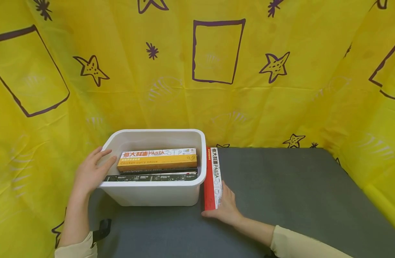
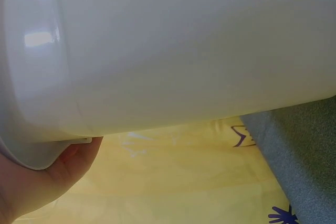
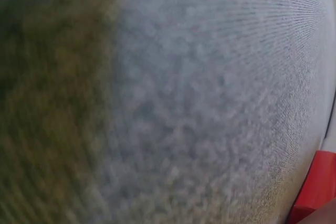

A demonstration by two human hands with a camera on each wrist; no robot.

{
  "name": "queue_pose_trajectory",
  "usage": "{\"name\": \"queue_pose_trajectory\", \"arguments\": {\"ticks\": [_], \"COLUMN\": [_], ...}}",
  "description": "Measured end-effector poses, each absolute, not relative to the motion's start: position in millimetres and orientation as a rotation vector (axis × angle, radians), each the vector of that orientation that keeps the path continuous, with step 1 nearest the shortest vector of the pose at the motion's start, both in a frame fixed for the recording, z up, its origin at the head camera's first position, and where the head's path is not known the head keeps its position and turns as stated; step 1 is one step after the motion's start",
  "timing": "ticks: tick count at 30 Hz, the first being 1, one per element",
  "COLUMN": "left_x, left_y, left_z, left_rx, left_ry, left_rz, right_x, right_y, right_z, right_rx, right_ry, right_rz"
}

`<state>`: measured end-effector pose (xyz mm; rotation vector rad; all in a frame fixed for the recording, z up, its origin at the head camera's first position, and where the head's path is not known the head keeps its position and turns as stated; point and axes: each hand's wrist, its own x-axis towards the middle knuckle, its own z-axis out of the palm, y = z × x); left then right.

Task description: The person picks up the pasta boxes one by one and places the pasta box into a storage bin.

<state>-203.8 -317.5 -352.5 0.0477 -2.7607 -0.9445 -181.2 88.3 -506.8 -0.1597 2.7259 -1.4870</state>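
Nearest, the right hand [image 1: 225, 207] grips the near end of the red pasta box [image 1: 212, 178], which stands on edge on the grey mat [image 1: 281, 186], touching the white bin [image 1: 158, 195]. It looks light, stiff and smooth-sided, best pinched across its narrow faces. The left hand [image 1: 91, 172] rests open-fingered on the bin's left rim, steadying it.

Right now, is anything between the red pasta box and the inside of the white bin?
Only the bin's own right wall. The red pasta box stands on edge outside against it, with the right hand on it. Inside, the orange box and dark boxes fill much of the space.
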Motion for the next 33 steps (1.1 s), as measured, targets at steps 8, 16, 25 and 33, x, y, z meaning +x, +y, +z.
{"name": "queue_pose_trajectory", "arguments": {"ticks": [8, 16, 25, 33], "left_x": [-204, -203, -204, -204], "left_y": [-318, -318, -318, -317], "left_z": [-354, -354, -354, -353], "left_rx": [0.046, 0.054, 0.057, 0.061], "left_ry": [-2.759, -2.75, -2.759, -2.754], "left_rz": [-0.951, -0.981, -0.964, -0.965], "right_x": [-181, -181, -180, -175], "right_y": [89, 94, 104, 113], "right_z": [-509, -503, -496, -486], "right_rx": [-0.144, -0.157, -0.059, -0.045], "right_ry": [2.704, 2.611, 2.489, 2.562], "right_rz": [-1.567, -1.705, -1.757, -1.749]}}
